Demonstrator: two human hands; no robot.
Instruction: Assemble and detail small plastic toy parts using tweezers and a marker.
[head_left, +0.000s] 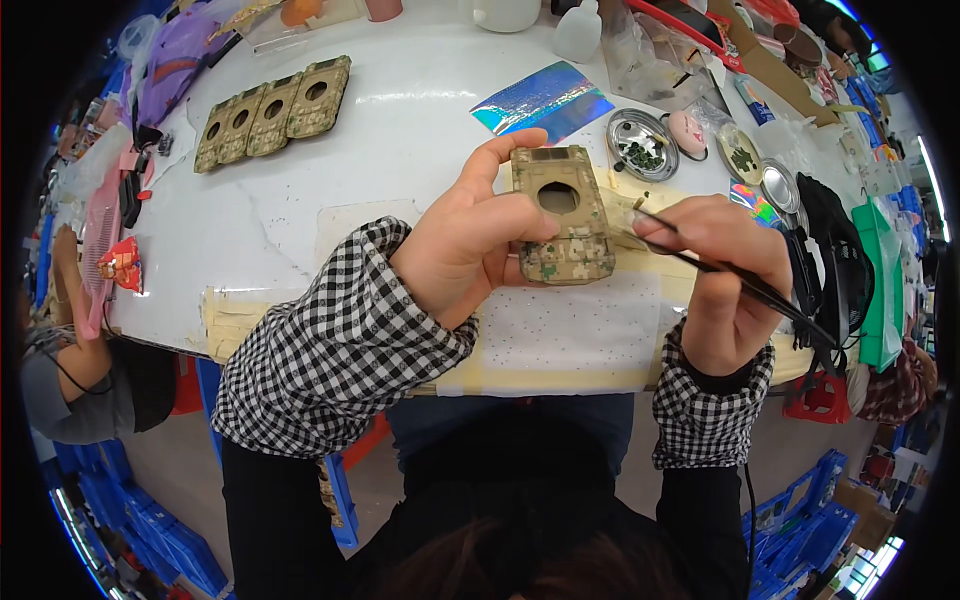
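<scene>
My left hand point(452, 238) grips a camouflage-painted model tank hull point(577, 245) by its left side, thumb on top near the round opening. The hull is tilted up above a white sheet of paper point(560, 335) with tiny dark specks. Black tweezers point(765, 290) are pinched in my right hand point(735, 255), just right of the hull. A small tan bit shows by their tips, but I cannot tell what it is. Several matching hulls point(270, 118) stand side by side at the back left.
Beyond my hands lie a shiny holographic sheet point(545, 100) and a round metal dish point(615, 125) with small dark green parts. A second dish point(740, 152) also holds green parts. Black cloth-like items point(835, 245) and a green tray point(880, 285) line the right edge. Another person's arm point(80, 345) is at left.
</scene>
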